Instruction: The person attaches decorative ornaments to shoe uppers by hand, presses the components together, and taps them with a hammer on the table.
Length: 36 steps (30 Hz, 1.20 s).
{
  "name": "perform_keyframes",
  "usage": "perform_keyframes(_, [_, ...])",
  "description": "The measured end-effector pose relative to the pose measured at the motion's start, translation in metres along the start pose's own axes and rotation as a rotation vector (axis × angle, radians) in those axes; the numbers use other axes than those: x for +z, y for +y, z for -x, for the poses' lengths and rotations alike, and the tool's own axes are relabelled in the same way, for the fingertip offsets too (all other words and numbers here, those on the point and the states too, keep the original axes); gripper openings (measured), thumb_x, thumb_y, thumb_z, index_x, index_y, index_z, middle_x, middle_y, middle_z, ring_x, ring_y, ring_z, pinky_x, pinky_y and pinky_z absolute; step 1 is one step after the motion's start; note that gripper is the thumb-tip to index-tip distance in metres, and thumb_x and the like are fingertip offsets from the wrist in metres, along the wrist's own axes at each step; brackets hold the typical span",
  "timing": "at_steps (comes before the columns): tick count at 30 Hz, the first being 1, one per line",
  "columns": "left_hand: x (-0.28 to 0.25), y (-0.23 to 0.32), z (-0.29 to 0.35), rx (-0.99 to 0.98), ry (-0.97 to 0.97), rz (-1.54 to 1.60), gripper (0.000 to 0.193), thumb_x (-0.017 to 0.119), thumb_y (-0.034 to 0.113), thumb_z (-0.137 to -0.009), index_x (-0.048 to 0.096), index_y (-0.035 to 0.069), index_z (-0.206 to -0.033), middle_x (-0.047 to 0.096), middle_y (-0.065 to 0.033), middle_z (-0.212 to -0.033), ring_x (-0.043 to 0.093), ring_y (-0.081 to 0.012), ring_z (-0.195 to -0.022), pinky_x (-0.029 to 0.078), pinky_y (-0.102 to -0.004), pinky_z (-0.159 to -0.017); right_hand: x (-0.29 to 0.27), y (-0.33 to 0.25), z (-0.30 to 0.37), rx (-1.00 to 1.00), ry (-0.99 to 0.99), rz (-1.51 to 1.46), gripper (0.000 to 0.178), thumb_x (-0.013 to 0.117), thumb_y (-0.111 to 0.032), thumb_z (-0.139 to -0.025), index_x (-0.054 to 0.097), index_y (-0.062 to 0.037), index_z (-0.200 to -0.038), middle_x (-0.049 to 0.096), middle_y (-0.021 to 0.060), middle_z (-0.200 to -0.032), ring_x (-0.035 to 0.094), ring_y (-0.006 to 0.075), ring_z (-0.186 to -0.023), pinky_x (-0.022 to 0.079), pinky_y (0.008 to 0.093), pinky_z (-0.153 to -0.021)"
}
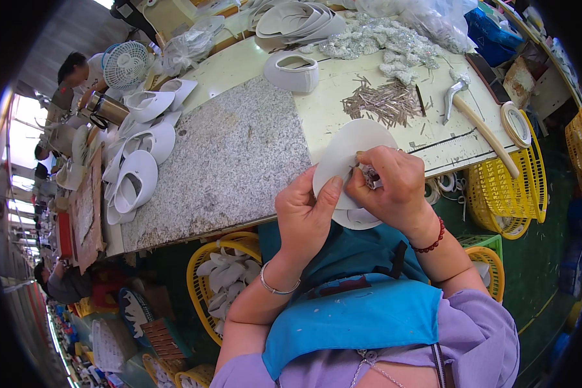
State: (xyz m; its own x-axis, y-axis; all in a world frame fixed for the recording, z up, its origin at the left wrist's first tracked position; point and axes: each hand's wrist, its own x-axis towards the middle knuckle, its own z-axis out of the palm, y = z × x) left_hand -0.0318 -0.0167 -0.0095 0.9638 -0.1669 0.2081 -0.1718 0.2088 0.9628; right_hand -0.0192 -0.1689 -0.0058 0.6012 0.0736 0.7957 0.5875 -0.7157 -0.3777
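Observation:
My left hand point(304, 207) is closed on the edge of a white shoe upper point(355, 145), thumb on the near face, held up just off the table's front edge. At the upper's middle my right hand point(391, 187) is closed in a pinch. A small glittery silver ornament point(370, 176) shows partly beneath its fingers; they hide where it meets the upper. Beyond the hands lies a heap of thin brownish strips point(385, 103). Farther back is a pile of glittery silver-white ornaments point(394, 42). Another white upper point(291, 71) stands on the table.
Several white uppers point(137, 181) line the table's left side; more are stacked point(297, 22) at the back. A hammer point(478, 126) and a tape roll point(515, 125) lie at the right. Yellow baskets point(504, 194) stand below the table. A fan point(126, 66) and a person are at the far left.

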Motion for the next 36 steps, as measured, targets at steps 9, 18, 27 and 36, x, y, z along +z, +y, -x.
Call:
perform_keyframes(9, [-0.001,0.004,0.001,-0.041,-0.016,-0.073,0.025,0.060,0.009,-0.091,0.061,-0.005,-0.111,0.064,-0.0010,-0.090,0.052,-0.0023,-0.077,0.043,-0.0174,-0.065,-0.002,0.001,-0.001,-0.022,-0.022,0.070,0.021,0.064,-0.004,-0.061,0.044,-0.0078,-0.066,0.043,0.0055,-0.054,0.045,0.0227,-0.041,0.036,0.0333,-0.038])
perform_keyframes(18, [-0.001,0.001,0.002,-0.018,0.014,-0.117,0.021,0.062,0.010,-0.090,0.065,-0.004,-0.105,0.062,0.0028,-0.079,0.046,-0.0004,-0.068,0.037,-0.0167,-0.056,-0.003,0.001,-0.001,-0.027,0.008,0.098,0.022,0.065,-0.004,-0.061,0.043,-0.0084,-0.064,0.042,0.0052,-0.054,0.045,0.0221,-0.042,0.036,0.0332,-0.038])
perform_keyframes(27, [0.005,0.005,0.010,0.075,-0.011,-0.230,0.028,0.058,0.006,-0.091,0.060,-0.004,-0.116,0.068,-0.0112,-0.101,0.062,-0.0119,-0.088,0.048,-0.0237,-0.076,-0.004,-0.002,-0.003,-0.058,-0.005,0.102,0.023,0.066,-0.003,-0.063,0.044,-0.0088,-0.067,0.043,0.0054,-0.057,0.046,0.0223,-0.044,0.037,0.0330,-0.040])
perform_keyframes(36, [0.007,0.004,0.012,0.290,-0.142,-0.255,0.032,0.052,0.004,-0.091,0.055,-0.005,-0.122,0.057,-0.0184,-0.125,0.058,-0.0222,-0.111,0.044,-0.0295,-0.093,-0.002,-0.002,0.000,-0.034,0.050,-0.060,0.020,0.068,-0.004,-0.065,0.051,-0.0072,-0.076,0.044,0.0055,-0.061,0.047,0.0233,-0.048,0.039,0.0334,-0.044])
